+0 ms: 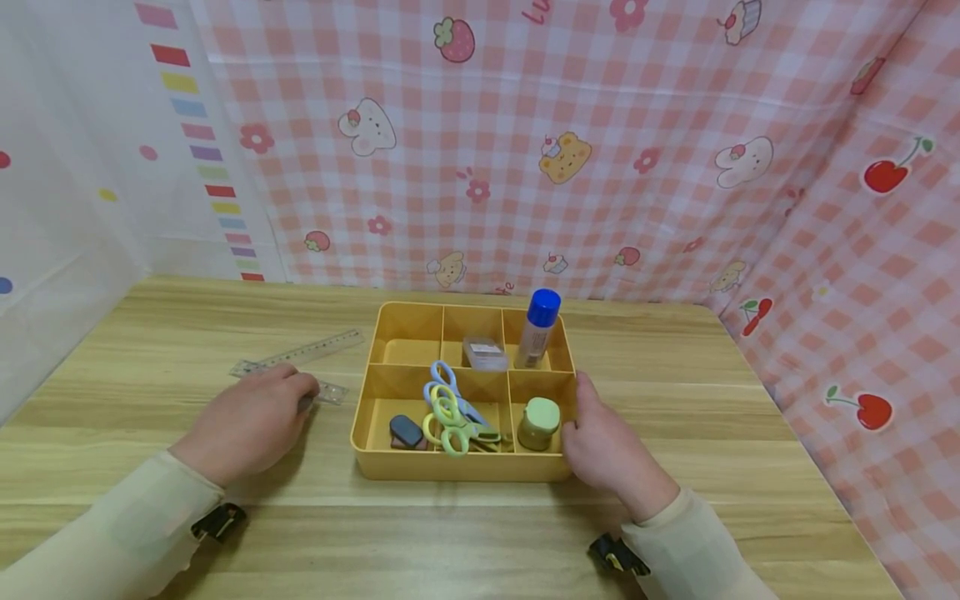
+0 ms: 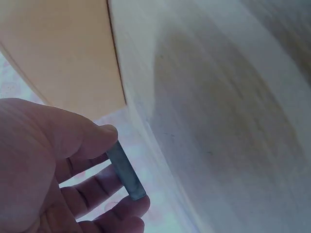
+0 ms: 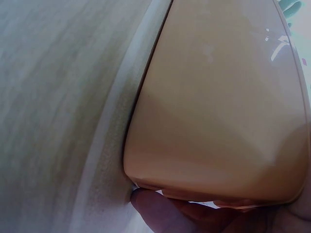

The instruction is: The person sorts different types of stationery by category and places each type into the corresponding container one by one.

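Observation:
My left hand [image 1: 251, 421] hovers low over the table left of the yellow divided organizer [image 1: 468, 468]. In the left wrist view its thumb and fingers pinch a slim dark grey eraser [image 2: 126, 170] by its ends. Two clear rulers [image 1: 326, 345] lie crossed just beyond this hand, partly hidden by it. Against the organizer's right wall rests my right hand [image 1: 611, 442], fingers extended along the side near the front corner. The right wrist view shows those fingers [image 3: 160, 208] beside the organizer's smooth outer wall.
In the organizer sit another dark grey eraser [image 1: 406, 430] on a reddish-brown piece, scissors [image 1: 453, 408] with blue, yellow and green handles, a green-lidded jar [image 1: 540, 423], a clear small box [image 1: 485, 354] and a blue-capped glue stick [image 1: 538, 329]. Checked cloth [image 1: 420, 183] hangs behind the table.

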Demonstrator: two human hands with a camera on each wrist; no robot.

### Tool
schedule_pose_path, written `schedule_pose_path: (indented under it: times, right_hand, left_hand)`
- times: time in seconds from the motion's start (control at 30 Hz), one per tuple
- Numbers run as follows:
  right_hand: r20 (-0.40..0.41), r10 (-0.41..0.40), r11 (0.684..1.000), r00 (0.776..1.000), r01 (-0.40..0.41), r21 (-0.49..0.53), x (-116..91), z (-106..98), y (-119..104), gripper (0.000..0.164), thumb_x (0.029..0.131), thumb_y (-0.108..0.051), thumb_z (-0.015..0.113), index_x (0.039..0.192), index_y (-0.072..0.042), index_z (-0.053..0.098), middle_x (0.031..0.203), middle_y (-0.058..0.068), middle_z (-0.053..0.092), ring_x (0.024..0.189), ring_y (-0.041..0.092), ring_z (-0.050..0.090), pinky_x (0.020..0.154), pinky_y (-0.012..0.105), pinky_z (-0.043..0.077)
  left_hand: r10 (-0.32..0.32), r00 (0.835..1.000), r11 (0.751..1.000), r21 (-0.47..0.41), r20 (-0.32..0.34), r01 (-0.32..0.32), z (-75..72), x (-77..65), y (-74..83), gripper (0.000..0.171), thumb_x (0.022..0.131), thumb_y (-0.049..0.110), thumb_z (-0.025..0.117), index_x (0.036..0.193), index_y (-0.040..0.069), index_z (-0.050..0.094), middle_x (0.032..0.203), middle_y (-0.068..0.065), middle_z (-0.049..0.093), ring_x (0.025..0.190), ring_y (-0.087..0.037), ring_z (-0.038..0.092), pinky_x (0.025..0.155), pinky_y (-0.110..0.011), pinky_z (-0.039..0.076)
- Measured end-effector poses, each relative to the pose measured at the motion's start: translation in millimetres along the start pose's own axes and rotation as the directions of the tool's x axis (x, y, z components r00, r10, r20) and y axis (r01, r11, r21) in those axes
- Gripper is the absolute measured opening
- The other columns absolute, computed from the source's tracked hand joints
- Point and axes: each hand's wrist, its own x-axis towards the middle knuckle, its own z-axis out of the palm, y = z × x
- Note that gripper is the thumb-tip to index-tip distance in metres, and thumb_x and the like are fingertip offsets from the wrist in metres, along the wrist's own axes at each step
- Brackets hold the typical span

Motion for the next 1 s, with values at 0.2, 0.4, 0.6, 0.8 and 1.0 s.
schedule_pose_path:
  times: [0.2,0.4,0.6,0.8,1.0]
  right_hand:
    - [-0.002,0.001,1.000,1.000,-0.001,-0.003,0,0,0,0.068,0.092,-0.012,0.038,0.148,0.004,0.002,0.142,0.027,0.034,0.120,0.028,0.039,0.100,0.053,0.037]
    - [-0.004,0.003,1.000,1.000,-0.003,-0.007,-1,0,-1,0.068,0.092,-0.012,0.038,0.148,0.003,0.003,0.142,0.027,0.034,0.121,0.029,0.038,0.100,0.053,0.036]
    - [-0.006,0.004,1.000,1.000,-0.005,-0.008,-1,0,-1,0.068,0.092,-0.012,0.039,0.148,0.003,0.004,0.141,0.027,0.036,0.118,0.028,0.041,0.098,0.053,0.038]
    - [-0.001,0.013,1.000,1.000,-0.013,-0.005,0,0,-1,0.068,0.092,-0.012,0.038,0.148,0.002,0.003,0.141,0.026,0.036,0.118,0.028,0.042,0.098,0.053,0.038]
    - [-0.007,0.003,1.000,1.000,-0.003,0.005,0,-1,-1,0.067,0.092,-0.012,0.039,0.148,0.002,0.005,0.140,0.027,0.037,0.118,0.029,0.042,0.098,0.054,0.039]
  left_hand:
    - [0.008,1.000,1.000,-0.002,-0.023,-0.008,-6.4,0.0,5.6,0.020,0.087,0.013,0.059,0.104,0.005,0.066,0.098,-0.010,0.062,0.092,-0.027,0.054,0.083,-0.050,0.049]
    - [-0.001,0.999,1.000,-0.016,-0.038,0.000,-13.7,-1.6,12.3,0.021,0.086,0.016,0.060,0.104,0.006,0.066,0.101,-0.009,0.061,0.094,-0.026,0.052,0.085,-0.050,0.047]
    - [0.035,0.995,0.999,-0.030,-0.089,-0.037,-18.3,-3.1,17.8,0.024,0.084,0.018,0.061,0.104,0.006,0.066,0.102,-0.008,0.061,0.094,-0.024,0.052,0.086,-0.049,0.047]
    - [0.065,0.992,0.997,-0.044,-0.107,-0.070,-23.3,-4.2,26.6,0.025,0.084,0.020,0.060,0.103,0.005,0.066,0.102,-0.008,0.061,0.096,-0.025,0.051,0.089,-0.049,0.045]
    - [0.067,0.992,0.996,-0.056,-0.110,-0.073,-27.8,-4.5,34.7,0.023,0.085,0.019,0.059,0.103,0.006,0.066,0.101,-0.007,0.061,0.095,-0.024,0.051,0.087,-0.048,0.046]
